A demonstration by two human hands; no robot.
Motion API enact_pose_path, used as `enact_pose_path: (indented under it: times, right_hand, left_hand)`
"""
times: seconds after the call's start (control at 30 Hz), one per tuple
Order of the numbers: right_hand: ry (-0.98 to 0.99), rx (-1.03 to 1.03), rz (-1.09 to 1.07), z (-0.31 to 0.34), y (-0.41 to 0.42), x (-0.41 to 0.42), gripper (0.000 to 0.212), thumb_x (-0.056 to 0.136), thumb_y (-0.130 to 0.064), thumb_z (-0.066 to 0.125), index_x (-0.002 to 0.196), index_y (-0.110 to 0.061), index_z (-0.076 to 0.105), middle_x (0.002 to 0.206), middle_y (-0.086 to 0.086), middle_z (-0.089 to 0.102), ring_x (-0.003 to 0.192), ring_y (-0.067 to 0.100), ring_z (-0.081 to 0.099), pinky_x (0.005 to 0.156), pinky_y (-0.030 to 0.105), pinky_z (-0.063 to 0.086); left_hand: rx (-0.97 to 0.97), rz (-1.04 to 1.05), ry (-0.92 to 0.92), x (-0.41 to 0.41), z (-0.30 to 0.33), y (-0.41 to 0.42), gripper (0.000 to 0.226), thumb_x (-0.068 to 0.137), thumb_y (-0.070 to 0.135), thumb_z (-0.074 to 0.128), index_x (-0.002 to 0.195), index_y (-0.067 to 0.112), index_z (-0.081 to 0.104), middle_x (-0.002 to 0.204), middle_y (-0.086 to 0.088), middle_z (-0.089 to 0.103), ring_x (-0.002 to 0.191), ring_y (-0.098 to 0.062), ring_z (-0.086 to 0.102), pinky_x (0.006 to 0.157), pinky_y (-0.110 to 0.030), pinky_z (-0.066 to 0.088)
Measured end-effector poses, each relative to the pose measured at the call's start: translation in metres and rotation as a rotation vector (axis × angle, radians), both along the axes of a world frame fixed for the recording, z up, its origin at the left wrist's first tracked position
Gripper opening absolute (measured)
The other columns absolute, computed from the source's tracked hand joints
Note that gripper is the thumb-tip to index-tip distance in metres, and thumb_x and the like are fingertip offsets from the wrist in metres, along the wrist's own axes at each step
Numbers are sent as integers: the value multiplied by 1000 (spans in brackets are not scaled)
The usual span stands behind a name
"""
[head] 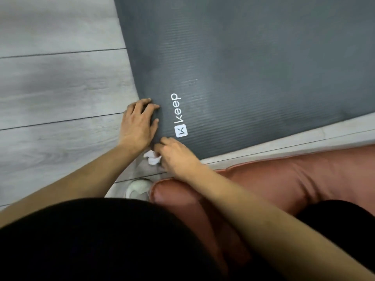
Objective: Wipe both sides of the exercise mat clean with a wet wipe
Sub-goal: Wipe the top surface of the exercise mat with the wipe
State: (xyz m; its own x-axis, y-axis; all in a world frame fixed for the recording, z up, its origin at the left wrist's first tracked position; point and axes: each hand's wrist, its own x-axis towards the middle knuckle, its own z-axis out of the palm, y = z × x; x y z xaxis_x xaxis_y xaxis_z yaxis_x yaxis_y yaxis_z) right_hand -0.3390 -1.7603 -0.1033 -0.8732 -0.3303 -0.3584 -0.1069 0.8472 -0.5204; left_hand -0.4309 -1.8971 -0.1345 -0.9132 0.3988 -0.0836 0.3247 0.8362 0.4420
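Both your hands sit at the near corner of the exercise mat [233,67], which lies flat on the grey floor [50,88], logo side up. Your left hand [138,122] curls its fingers over the mat's edge; your right hand [174,155] pinches the corner with the crumpled wet wipe [152,158] bunched beneath it. You look set to turn the mat over: lift the corner evenly and keep hold of the wipe. No containers are in view.
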Motion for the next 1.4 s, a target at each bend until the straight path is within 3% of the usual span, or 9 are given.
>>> enact_pose_path:
  times: [0.1,0.2,0.3,0.53,0.67,0.87,1.1,1.2,1.4]
  right_hand:
    - [88,113,-5,-4,63,-11,16,77,-6,56,91,-9,63,97,13,57,92,35,54,81,45,48]
    - [189,271,-458,-8,134,-11,17,77,-2,57,91,-9,65,93,15,58,88,39,55,77,43,44]
    - [197,279,-813,-9,120,-10,23,84,-6,58,103,-12,67,100,12,60,94,34,57,84,38,43]
    - [336,20,-21,-29,20,-35,18,86,-5,59,100,-11,68,93,8,60,88,30,56,74,44,51]
    - [446,102,-152,-29,22,-125,17,86,-3,58,97,-8,69,93,11,63,91,33,57,82,39,46]
    - [352,202,-386,-31,4,-206,28,90,-1,47,106,-11,68,106,13,62,101,30,53,84,32,37]
    - [460,34,-30,-33,-1,-112,22,82,0,65,99,-13,70,91,3,61,85,26,55,70,35,46]
    - [529,64,74,-37,4,-151,18,84,-3,63,97,-12,70,89,5,60,83,28,55,72,39,49]
    - [559,154,-85,-41,3,-265,18,80,-1,59,90,-11,70,87,9,62,83,32,56,72,43,48]
  left_hand:
    - [12,5,-20,-3,2,-8,40,93,25,68,131,14,62,144,-13,53,126,-41,50,109,-51,40]
    - [-5,115,-28,-1,3,-14,53,92,35,70,139,19,55,144,-13,49,126,-40,50,107,-53,41]
    - [-27,264,-9,7,3,-14,57,93,42,68,144,24,50,142,-13,49,125,-38,48,105,-53,41]
    - [6,418,-21,25,0,-15,46,93,33,69,135,21,57,133,-13,55,118,-38,51,101,-51,41]
    - [-7,393,-59,24,3,-21,44,91,40,71,130,23,58,133,-9,53,121,-34,49,102,-49,42]
    - [-39,312,-91,20,3,-22,48,89,50,70,128,24,60,137,-6,50,123,-31,46,106,-47,38]
    - [-73,372,-53,23,-1,-15,54,80,41,82,128,20,69,134,-8,56,118,-34,50,101,-49,45]
    - [-51,359,-36,26,-2,-8,52,83,34,81,129,15,69,134,-10,56,120,-35,50,101,-51,46]
    - [-30,333,-77,22,3,-2,50,85,31,75,129,10,65,138,-7,52,124,-31,46,108,-46,41]
